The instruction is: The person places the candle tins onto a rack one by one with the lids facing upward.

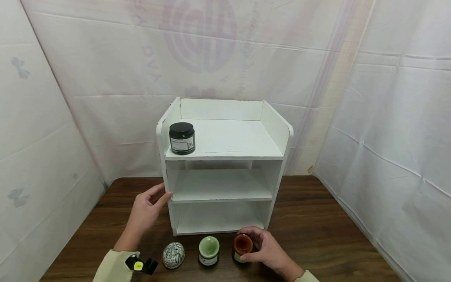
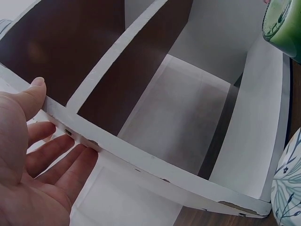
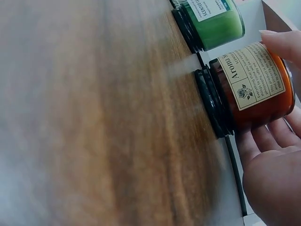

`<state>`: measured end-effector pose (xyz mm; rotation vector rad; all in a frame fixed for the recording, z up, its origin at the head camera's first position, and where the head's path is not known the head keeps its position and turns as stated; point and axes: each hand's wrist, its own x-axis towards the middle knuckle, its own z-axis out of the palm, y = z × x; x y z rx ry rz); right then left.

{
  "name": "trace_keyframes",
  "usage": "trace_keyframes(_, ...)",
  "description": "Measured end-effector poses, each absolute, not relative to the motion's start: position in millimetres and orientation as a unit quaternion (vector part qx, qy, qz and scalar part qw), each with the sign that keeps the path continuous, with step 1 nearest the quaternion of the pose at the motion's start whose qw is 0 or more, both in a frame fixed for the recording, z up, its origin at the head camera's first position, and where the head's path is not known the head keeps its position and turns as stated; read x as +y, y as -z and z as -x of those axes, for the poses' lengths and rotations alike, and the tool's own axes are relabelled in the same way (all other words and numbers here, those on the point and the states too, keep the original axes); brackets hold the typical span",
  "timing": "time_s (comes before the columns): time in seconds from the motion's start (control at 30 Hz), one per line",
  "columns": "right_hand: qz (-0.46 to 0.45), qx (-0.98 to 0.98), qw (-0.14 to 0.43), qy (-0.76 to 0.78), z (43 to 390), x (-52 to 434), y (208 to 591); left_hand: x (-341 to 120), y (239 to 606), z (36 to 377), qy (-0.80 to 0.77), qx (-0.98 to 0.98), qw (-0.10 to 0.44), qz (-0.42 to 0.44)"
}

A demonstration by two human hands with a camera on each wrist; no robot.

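Note:
My left hand (image 1: 146, 209) holds the left side panel of a small white shelf (image 1: 225, 201), thumb on its front edge and fingers against its outer face, as the left wrist view shows. My right hand (image 1: 264, 248) grips an amber candle jar (image 1: 243, 244) between thumb and fingers. That jar is upside down, its black lid (image 3: 214, 103) toward the table, a cream label on its side. Left of it a green candle jar (image 1: 209, 250) also stands on its lid. A round patterned tin (image 1: 174, 255) lies near my left sleeve.
On the shelf's top board, at the left, stands a dark candle jar (image 1: 182, 139) with a black lid. Two more boards lie below it. The shelf rests on a dark wooden table (image 1: 327, 231), with white sheeting (image 1: 116, 129) hanging behind and at both sides.

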<state>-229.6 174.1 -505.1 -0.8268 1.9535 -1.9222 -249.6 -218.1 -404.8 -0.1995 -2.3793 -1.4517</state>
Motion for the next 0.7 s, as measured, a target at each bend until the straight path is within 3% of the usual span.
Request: trace_keyframes(0.7,0.300,0.700,0.154,0.630,231.9,174.9,507.8,-218.3,405.4,249.5,0.513,-0.838,0.173,0.066)
